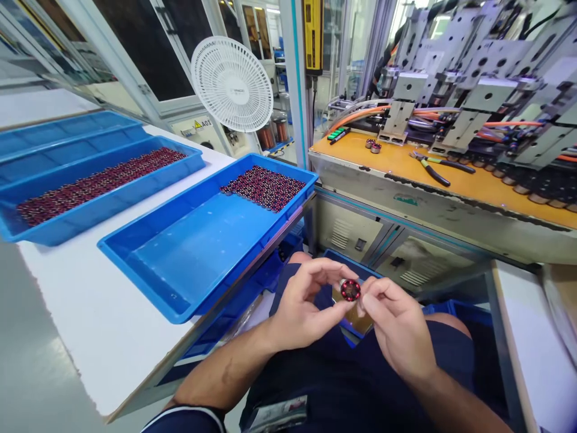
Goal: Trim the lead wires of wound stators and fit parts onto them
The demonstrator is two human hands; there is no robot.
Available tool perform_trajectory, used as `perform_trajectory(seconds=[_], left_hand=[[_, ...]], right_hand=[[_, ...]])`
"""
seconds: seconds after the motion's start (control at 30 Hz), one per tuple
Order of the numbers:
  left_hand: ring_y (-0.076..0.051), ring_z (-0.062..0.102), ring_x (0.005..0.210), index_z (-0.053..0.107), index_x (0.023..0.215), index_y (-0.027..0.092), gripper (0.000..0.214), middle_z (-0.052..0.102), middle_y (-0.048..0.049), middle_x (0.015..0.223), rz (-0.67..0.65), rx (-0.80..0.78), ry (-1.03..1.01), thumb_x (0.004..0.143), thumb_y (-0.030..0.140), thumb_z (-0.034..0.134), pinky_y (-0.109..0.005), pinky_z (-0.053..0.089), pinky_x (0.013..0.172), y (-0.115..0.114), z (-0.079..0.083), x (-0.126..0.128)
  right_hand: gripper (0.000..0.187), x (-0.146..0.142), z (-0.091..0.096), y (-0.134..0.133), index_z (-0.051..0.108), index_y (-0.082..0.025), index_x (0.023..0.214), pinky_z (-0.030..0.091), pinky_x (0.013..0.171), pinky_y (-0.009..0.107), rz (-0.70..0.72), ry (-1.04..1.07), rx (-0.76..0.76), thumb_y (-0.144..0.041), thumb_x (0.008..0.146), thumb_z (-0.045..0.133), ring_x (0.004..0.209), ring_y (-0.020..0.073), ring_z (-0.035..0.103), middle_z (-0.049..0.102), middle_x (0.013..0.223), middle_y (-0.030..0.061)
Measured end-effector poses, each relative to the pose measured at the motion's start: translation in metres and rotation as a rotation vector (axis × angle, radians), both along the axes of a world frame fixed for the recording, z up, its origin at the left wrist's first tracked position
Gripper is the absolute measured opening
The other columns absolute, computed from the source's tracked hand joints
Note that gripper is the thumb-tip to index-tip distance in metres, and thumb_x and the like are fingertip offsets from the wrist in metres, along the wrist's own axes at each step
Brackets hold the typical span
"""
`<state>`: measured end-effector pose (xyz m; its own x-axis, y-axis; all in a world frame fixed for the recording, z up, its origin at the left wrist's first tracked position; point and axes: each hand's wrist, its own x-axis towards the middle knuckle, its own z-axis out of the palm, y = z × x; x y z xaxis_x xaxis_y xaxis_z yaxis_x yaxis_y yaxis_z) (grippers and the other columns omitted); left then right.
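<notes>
A small round motor stator [350, 290], dark with copper windings and a ring of red spots, is pinched between the thumb and fingers of my left hand [311, 300]. Its round face is turned up toward me, above my lap. Just to its right, my right hand [399, 322] has its thumb and index finger pressed together close to the stator's edge. Whatever those fingertips grip, if anything, is too small to make out. Many similar stators [265, 187] lie packed in the far end of the blue tray [193, 252] on my left.
Another blue tray [45, 231] full of stators stands farther left on the white table [58, 307]. A white fan [232, 84] faces me. On the orange bench [356, 150] of the machine lie pliers [433, 168], loose stators [375, 147] and a marker [339, 136].
</notes>
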<state>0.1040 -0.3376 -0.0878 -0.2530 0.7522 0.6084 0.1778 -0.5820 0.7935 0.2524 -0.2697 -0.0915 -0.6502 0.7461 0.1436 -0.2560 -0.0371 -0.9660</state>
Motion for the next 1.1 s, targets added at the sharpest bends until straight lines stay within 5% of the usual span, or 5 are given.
perform_trajectory(seconds=[0.2,0.47,0.77,1.1], left_hand=[[-0.019,0.072,0.101,0.047,0.122,0.021,0.047,0.071,-0.0126,0.118,-0.163,-0.103,-0.208,0.083,0.004,0.067,-0.033,0.061,0.087,0.002,-0.007,0.0],[-0.02,0.069,0.111,0.054,0.127,0.025,0.052,0.07,-0.0084,0.122,-0.206,-0.124,-0.113,0.083,-0.001,0.064,-0.033,0.059,0.091,-0.002,-0.002,0.001],[-0.02,0.074,0.092,0.064,0.106,0.02,0.03,0.074,-0.0086,0.111,-0.399,-0.217,-0.528,0.078,0.019,0.077,-0.033,0.061,0.082,0.009,-0.014,0.002],[-0.021,0.065,0.103,0.071,0.114,0.023,0.04,0.061,-0.0118,0.125,-0.479,-0.307,-0.436,0.074,0.026,0.079,-0.034,0.056,0.087,0.008,-0.014,0.003]], right_hand=[[0.015,0.01,-0.006,-0.003,0.058,-0.021,0.083,0.043,0.069,0.025,0.036,0.019,-0.044,-0.032,0.092,0.062,0.072,0.0119,0.051,0.054,0.079,-0.001],[0.019,0.006,0.006,0.003,0.058,-0.02,0.079,0.043,0.065,0.024,-0.033,-0.025,-0.014,-0.034,0.089,0.066,0.071,0.0119,0.05,0.052,0.077,-0.0007],[0.018,0.011,-0.006,-0.006,0.056,-0.02,0.082,0.044,0.069,0.027,-0.013,0.045,-0.004,-0.033,0.094,0.058,0.072,0.0135,0.05,0.051,0.077,0.0003],[0.019,0.015,0.017,0.009,0.059,-0.019,0.08,0.047,0.06,0.02,-0.043,-0.241,0.122,-0.034,0.091,0.061,0.064,0.0096,0.057,0.06,0.075,-0.0012]])
